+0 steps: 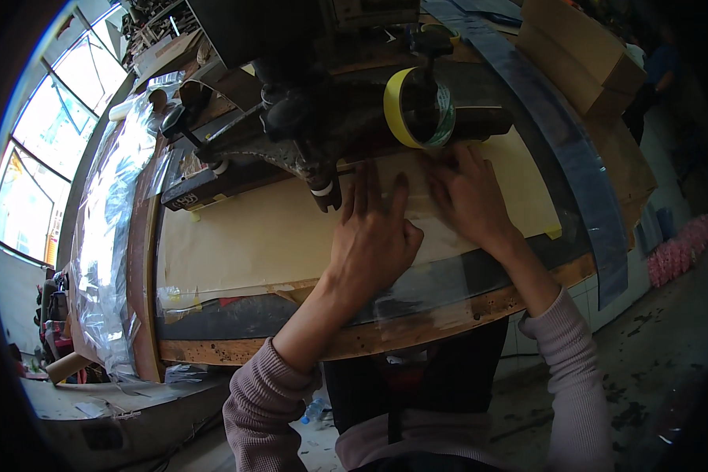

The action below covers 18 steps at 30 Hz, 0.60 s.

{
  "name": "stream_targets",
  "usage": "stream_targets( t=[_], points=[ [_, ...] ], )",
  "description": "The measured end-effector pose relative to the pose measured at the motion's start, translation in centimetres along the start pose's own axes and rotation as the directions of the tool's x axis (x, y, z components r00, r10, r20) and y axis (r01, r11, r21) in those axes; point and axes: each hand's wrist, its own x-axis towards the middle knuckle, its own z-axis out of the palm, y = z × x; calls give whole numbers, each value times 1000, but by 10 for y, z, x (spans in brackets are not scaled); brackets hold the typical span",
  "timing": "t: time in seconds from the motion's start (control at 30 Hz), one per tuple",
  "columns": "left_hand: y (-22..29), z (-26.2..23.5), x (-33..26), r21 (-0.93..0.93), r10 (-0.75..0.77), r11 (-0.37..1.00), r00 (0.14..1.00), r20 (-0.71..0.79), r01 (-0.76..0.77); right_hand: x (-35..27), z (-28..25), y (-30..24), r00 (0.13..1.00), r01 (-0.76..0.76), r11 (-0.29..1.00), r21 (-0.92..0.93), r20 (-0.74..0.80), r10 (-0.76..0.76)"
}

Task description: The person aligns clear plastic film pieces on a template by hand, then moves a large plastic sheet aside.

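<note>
A cream-coloured board [236, 248] lies flat on a dark work surface. A clear plastic sheet [425, 303] rests over its middle and overhangs the near wooden edge. My left hand [374, 244] lies open on the board, with fingers stretched toward a dark metal bar [252, 177]. To its right, my right hand [472, 197] has bent fingers drawn together at the sheet's far part, close to the bar. Its fingertips are partly hidden, and the grip appears to be on the clear sheet. A yellow-and-green tape roll [401, 108] hangs just above that hand.
A dark machine head with a knob [285, 119] stands over the bar. Crumpled clear film [114, 236] covers the left side. Blue-grey sheeting [578, 157] runs along the right edge, with a cardboard box [574, 59] beyond. Pink bundles [679, 252] lie on the floor at right.
</note>
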Motion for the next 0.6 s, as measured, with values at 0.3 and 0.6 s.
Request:
stream_targets(
  t=[0.3,0.6],
  points=[
    [7,-4,2,-2,-33,999,999,10,33,-1,1,1,1000,18,1000,-1,-16,-18],
    [6,-3,1,-40,-58,997,998,31,59,-1,2,-1,1000,4,1000,8,-20,-4]
  ],
)
